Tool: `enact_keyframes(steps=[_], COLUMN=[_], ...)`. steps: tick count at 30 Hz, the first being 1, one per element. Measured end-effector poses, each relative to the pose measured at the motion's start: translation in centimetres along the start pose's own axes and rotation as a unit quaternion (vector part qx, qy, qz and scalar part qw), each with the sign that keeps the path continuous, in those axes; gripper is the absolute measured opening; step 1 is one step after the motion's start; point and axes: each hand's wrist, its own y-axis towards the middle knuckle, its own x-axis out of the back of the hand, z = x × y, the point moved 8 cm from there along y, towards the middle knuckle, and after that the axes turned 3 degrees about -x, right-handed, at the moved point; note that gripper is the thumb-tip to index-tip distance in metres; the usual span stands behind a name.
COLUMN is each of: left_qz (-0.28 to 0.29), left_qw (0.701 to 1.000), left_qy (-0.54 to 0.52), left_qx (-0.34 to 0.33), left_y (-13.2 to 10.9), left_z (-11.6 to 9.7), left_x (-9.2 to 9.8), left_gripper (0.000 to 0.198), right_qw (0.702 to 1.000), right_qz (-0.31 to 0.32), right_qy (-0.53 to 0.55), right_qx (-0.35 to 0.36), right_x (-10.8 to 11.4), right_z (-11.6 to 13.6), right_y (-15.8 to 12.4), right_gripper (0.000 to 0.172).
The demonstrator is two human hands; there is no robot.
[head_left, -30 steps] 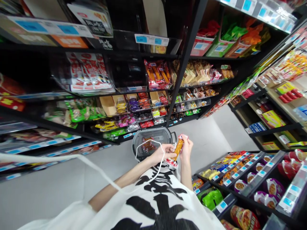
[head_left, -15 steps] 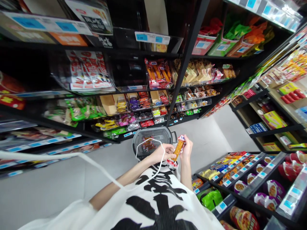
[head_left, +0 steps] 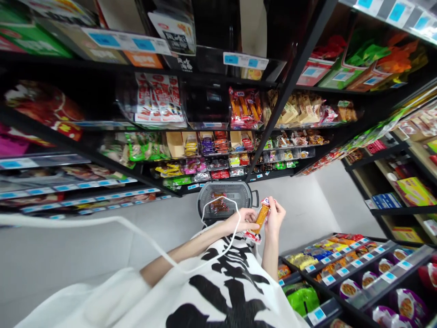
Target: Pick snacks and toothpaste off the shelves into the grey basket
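Observation:
Both my hands hold one packaged snack stick (head_left: 262, 216), tilted in front of my shirt; it has an orange-brown middle and red-and-white ends. My left hand (head_left: 246, 219) grips its lower part, the thumb lying across the wrapper. Around the upper right side, the fingers of my right hand (head_left: 275, 216) are closed. Just beyond my left hand a grey shopping basket (head_left: 201, 202) rests with several brown-orange packets (head_left: 219, 203) inside. A white cord (head_left: 143, 237) loops across the view in front of my left arm.
Ahead stands a black shelf rack (head_left: 293, 68) with bins of wrapped snacks, among them similar orange sticks (head_left: 246, 108). At the lower right is a low display (head_left: 355, 269) with cup noodles and packets. Pale floor (head_left: 303, 200) runs between them.
The view has shifted, so shelves and basket appear further right. Both hands keep their hold on the snack stick, with little change in grip.

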Motion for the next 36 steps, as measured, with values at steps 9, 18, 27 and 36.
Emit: enact_keyframes(steps=[9, 18, 27, 36], left_qz=[-0.095, -0.149, -0.142, -0.126], left_qw=[0.994, 0.985, 0.987, 0.991], left_qy=[-0.045, -0.083, -0.076, -0.038], left_qx=[-0.037, -0.022, -0.024, -0.015], left_y=[-0.1, -0.2, -0.3, -0.3], left_z=[-0.3, -0.6, -0.7, -0.9], left_x=[2.1, 3.4, 3.1, 2.8], left_gripper=[0.034, 0.031, 0.026, 0.028], right_qw=[0.992, 0.983, 0.987, 0.990], right_qz=[0.098, 0.182, 0.143, 0.142], right_qy=[-0.073, -0.032, 0.026, -0.008], right_qx=[0.005, -0.011, -0.071, -0.023], right_x=[-2.1, -2.9, -2.7, -3.4], right_z=[0.4, -0.3, -1.7, -0.7], right_y=[-0.9, -1.0, -0.7, -1.1], right_gripper=[0.035, 0.040, 0.042, 0.028])
